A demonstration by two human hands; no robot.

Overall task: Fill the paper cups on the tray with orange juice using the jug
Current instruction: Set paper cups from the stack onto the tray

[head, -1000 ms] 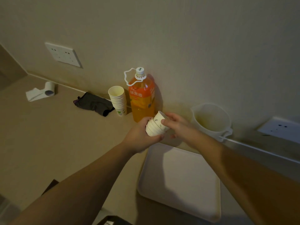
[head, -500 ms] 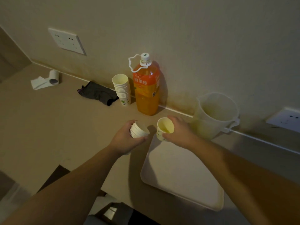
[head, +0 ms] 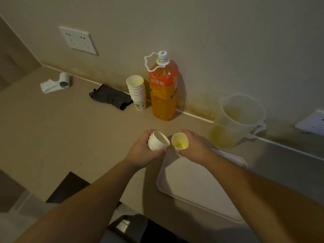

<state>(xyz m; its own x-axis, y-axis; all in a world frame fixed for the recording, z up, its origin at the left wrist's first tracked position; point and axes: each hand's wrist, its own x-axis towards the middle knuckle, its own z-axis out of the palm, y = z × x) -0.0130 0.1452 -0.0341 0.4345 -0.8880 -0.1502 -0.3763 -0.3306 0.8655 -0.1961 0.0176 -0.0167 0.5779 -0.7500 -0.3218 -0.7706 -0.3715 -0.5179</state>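
My left hand (head: 142,151) grips a short stack of white paper cups (head: 158,140), tilted with the mouths facing right. My right hand (head: 196,148) holds a single paper cup (head: 179,142) upright over the far left corner of the white tray (head: 201,186); a little yellow liquid shows at its bottom. The clear plastic jug (head: 236,121) stands behind the tray to the right, with some yellowish juice low inside. An orange juice bottle (head: 163,90) with a white cap stands against the wall.
A taller stack of paper cups (head: 136,92) stands left of the bottle. A dark cloth (head: 110,96) and a paper roll (head: 64,79) lie further left on the counter. Wall sockets (head: 78,40) sit on the wall; the counter's front edge is near my arms.
My right hand pulled one cup off the stack and brought it down over the tray's corner. My left hand moved the remaining stack slightly left and lower.
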